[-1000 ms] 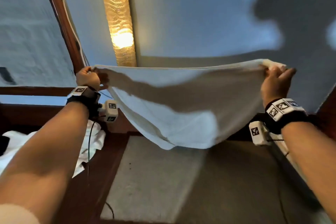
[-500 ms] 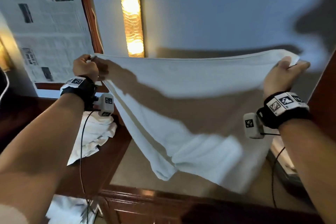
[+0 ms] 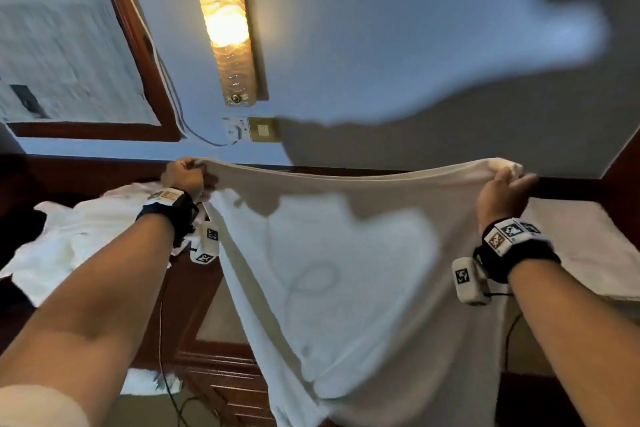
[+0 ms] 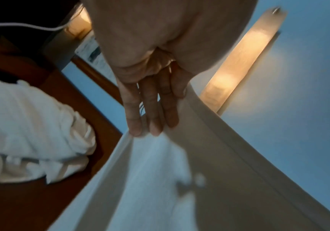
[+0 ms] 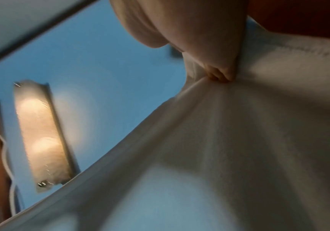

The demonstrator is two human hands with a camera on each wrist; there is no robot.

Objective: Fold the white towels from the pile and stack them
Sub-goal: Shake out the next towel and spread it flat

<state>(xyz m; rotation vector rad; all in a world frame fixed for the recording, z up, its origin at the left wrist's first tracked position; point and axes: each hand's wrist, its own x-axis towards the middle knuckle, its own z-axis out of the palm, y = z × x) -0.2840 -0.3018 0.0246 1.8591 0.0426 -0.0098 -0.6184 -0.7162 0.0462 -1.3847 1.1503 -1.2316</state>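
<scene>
I see a white towel (image 3: 349,274) stretched out in the air between both hands, its top edge sagging slightly in the middle and its body hanging down in front of the wooden furniture. The left hand (image 3: 185,177) holds the towel's upper left corner; in the left wrist view the fingers (image 4: 150,109) lie fairly straight along the cloth with the fabric running out from under their tips, and I cannot see the thumb there. The right hand (image 3: 502,192) holds the upper right corner, with a small tuft of cloth poking out beyond it; in the right wrist view the towel bunches into radiating folds at the point where the fingertips (image 5: 219,76) pinch it. The two hands are well apart at about the same height, so the towel lies between and below them. To the left, behind the left forearm, a rumpled pile of white towels (image 3: 79,239) rests on a dark wooden surface (image 3: 194,291). To the right, beyond the right wrist, a flat white cloth (image 3: 581,246) lies spread on a surface. On the wall above, a lit lamp (image 3: 225,21) hangs upright near a wall socket (image 3: 237,128).
</scene>
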